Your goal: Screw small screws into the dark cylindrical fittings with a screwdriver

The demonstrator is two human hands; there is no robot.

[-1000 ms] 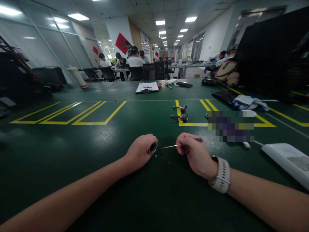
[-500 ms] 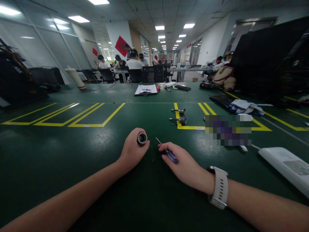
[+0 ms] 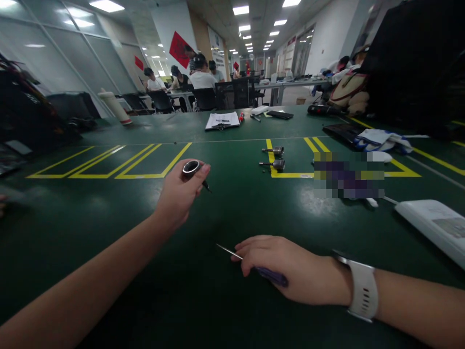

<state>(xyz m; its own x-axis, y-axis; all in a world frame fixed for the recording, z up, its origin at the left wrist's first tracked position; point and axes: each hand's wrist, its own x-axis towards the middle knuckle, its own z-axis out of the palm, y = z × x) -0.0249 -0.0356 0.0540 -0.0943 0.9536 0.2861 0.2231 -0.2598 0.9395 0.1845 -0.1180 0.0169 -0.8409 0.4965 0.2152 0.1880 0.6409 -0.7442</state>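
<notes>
My left hand [image 3: 175, 196] is closed around a metal hole saw [image 3: 191, 167], raised above the green table. Its round open end faces up towards me, and its thin shank pokes out below my fingers. Lower and to the right, my right hand [image 3: 281, 264] holds a small screwdriver [image 3: 272, 277] with a purple handle, its thin blade pointing left. Two more hole saws, an upper one [image 3: 278, 151] and a lower one [image 3: 279, 165], lie on their sides across a yellow tape line. A tiny dark piece [image 3: 263, 170] sits beside the lower one.
Yellow tape marks boxes on the table [image 3: 232, 203]. Farther back are a clipboard [image 3: 222, 120], a black flat object [image 3: 279, 115] and a white tumbler [image 3: 115, 107]. Gloves [image 3: 381, 140], a blurred-out patch and a white device [image 3: 432, 225] lie right. People sit at desks beyond.
My left hand has moved left and away from me, tilting the hole saw so its shank shows. My right hand has drawn back towards me with the screwdriver. The view has shifted slightly.
</notes>
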